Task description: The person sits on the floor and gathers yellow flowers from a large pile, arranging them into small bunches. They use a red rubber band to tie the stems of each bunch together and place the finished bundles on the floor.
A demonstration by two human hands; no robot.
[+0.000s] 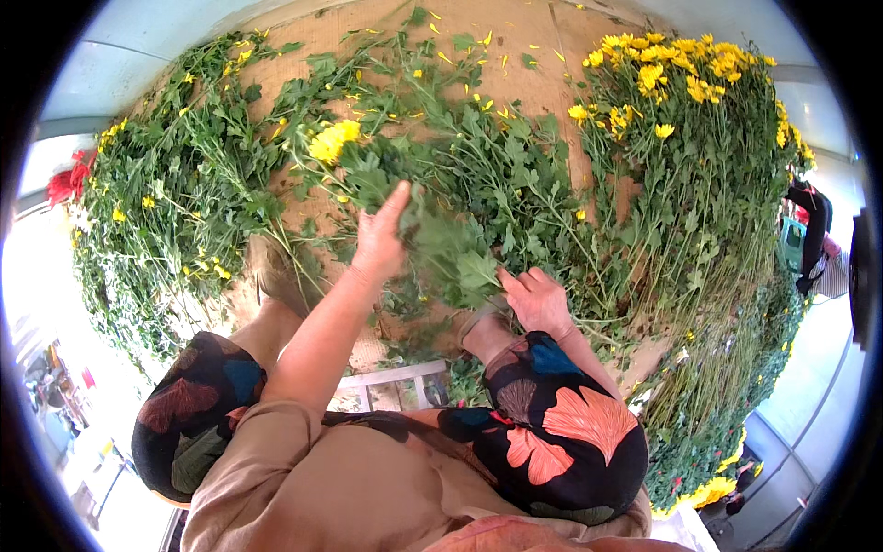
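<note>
My left hand is closed around a leafy chrysanthemum stem, its thumb pointing up along the leaves. A yellow chrysanthemum bloom tops the stem, up and left of that hand. Green leaves, partly blurred, stretch from my left hand towards my right hand. The curled fingers of my right hand pinch the leafy lower end in front of my right knee; the exact contact is hard to see. Under and beyond both hands lie loose cut chrysanthemum stems on brown cardboard.
A thick pile of chrysanthemum stems with yellow heads is heaped at right. More leafy stems are piled at left. Between my legs stands a pale slatted frame. Another person's striped sleeve shows at the far right.
</note>
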